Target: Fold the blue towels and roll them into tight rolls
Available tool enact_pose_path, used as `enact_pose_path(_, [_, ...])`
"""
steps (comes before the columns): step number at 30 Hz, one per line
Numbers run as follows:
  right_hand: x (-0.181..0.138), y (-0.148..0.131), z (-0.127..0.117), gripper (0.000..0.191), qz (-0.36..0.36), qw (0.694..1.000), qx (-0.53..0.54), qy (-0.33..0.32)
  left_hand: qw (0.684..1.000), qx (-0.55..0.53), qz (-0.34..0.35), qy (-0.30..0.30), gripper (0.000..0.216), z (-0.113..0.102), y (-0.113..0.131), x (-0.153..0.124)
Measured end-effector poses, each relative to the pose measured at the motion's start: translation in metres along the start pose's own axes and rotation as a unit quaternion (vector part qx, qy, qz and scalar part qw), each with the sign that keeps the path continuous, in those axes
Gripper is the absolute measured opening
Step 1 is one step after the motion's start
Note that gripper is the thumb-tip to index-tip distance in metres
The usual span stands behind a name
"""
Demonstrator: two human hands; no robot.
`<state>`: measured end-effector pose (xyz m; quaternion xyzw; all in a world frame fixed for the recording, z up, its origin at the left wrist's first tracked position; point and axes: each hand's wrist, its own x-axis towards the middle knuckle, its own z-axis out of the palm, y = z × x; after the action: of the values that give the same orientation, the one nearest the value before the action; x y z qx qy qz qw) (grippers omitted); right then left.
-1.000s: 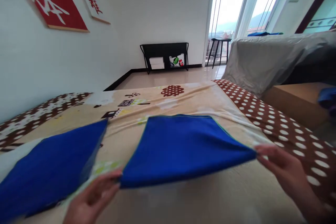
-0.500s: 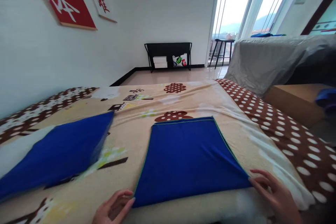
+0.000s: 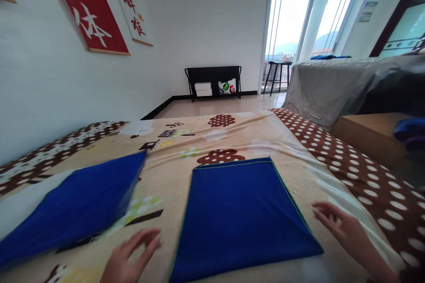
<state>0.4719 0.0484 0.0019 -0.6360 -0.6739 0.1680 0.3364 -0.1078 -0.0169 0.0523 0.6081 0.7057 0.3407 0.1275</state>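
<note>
A blue cloth (image 3: 242, 221) with green stitched edging lies flat, roughly square, on the patterned blanket (image 3: 179, 177). To the left of its near corner is my left hand (image 3: 128, 256), fingers loosely curled and thumb apart from them, holding nothing. My right hand (image 3: 345, 227) hovers beside the cloth's right edge, its fingers bent and slightly apart, also holding nothing. Neither hand touches the cloth. Farther left, a second blue cloth (image 3: 83, 203) is spread on the blanket, its near left part cut off by the frame.
A brown dotted border (image 3: 358, 168) runs along the blanket's right side. Beyond it stand a cardboard box (image 3: 368, 132) and furniture under a plastic cover (image 3: 308, 88). At the far wall are a black rack (image 3: 212, 79) and a stool (image 3: 277, 75).
Both hands have let go of the cloth's near corners and moved outward, away from it. The view has tilted up slightly, so the scene sits lower.
</note>
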Motion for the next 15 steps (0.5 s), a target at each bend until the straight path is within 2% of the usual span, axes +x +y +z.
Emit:
enact_pose_path(2, [0.056,-0.027,0.017,0.046,-0.057,0.998,-0.02,-0.034,0.992,0.078,0.098,-0.006,0.035,0.018,0.029,0.052])
enact_pose_path(5, [0.137,-0.048,0.05,0.04,-0.076,0.996,-0.029,-0.045,0.983,0.118,0.139,-0.011,0.023,0.058,0.058,0.128])
enact_pose_path(7, [0.175,-0.046,0.068,0.036,-0.069,0.996,-0.042,-0.047,0.979,0.135,0.15,-0.023,0.021,0.081,0.061,0.167])
enact_pose_path(10, [0.202,-0.031,0.085,0.033,-0.052,0.995,-0.062,-0.065,0.975,0.151,0.152,-0.049,0.025,0.099,0.043,0.201])
enact_pose_path(15, [0.207,-0.01,0.095,0.031,-0.038,0.991,-0.083,-0.098,0.976,0.142,0.131,-0.102,0.027,0.108,0.008,0.215])
